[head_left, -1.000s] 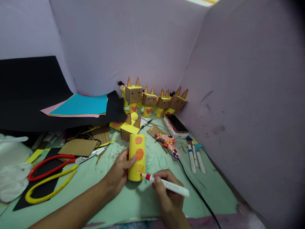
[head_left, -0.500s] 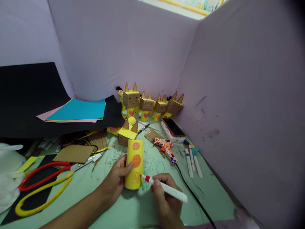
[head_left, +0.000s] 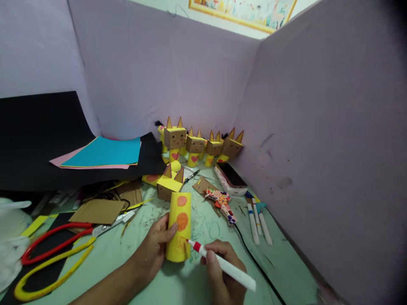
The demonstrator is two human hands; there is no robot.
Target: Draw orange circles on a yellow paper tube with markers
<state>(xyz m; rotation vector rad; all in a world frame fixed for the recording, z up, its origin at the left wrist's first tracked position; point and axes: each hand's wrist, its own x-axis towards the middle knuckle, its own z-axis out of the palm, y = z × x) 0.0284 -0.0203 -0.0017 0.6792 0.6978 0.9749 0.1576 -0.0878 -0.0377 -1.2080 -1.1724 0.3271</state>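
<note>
My left hand (head_left: 159,239) is closed around the left side of a yellow paper tube (head_left: 174,250), which stands tilted near the table's front. Two orange-red spots show on the tube, with a partly coloured one below them. My right hand (head_left: 224,267) grips a white marker (head_left: 233,272) with a red collar. Its tip is at the lower spot; whether it touches the paper I cannot tell. Just behind the tube sits a cardboard box head (head_left: 165,192) with a yellow top and pointed ears.
Several finished-looking animal figures (head_left: 195,146) stand at the back wall. To the right lie a patterned glue gun (head_left: 222,203) with a black cord, a phone (head_left: 231,174) and several markers (head_left: 253,222). Red-and-yellow-handled scissors (head_left: 60,237), cardboard (head_left: 97,211) and blue paper (head_left: 104,151) are at left.
The whole view has tilted up slightly, so things on the table sit lower. The marker tip has shifted a little left over the lower spot. Both hands keep their holds.
</note>
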